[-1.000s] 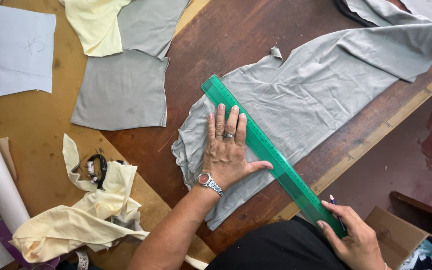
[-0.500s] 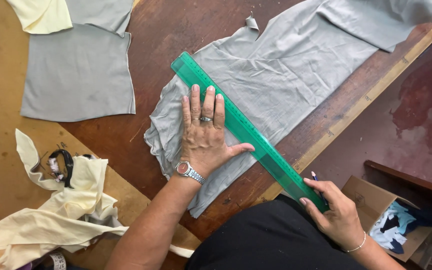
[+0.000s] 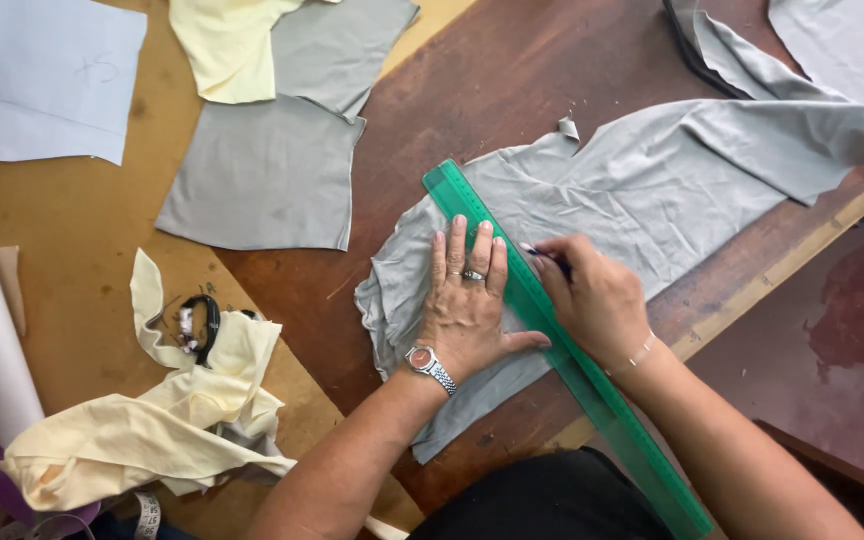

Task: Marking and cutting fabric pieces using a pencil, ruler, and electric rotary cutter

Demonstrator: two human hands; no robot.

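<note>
Grey fabric (image 3: 652,190) may bunch if the flat, open left hand (image 3: 467,305) eases off the green ruler (image 3: 552,340) while right-hand fingers (image 3: 562,275) pinch the marking pen (image 3: 542,256).

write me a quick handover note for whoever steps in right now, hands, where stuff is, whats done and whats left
Left hand: flat, fingers spread, pressing the green ruler onto the grey fabric.
Right hand: closed on a pen, tip at the ruler's right edge, on the fabric.
Where: the fabric is spread on the dark wooden table; the ruler lies diagonally across it, near end past the table edge. A cut grey piece lies to the left, cream scraps lower left.
Done: ruler placed and pinned.
Left: no drawn line can be made out yet; marking along the ruler seems to remain.
</note>
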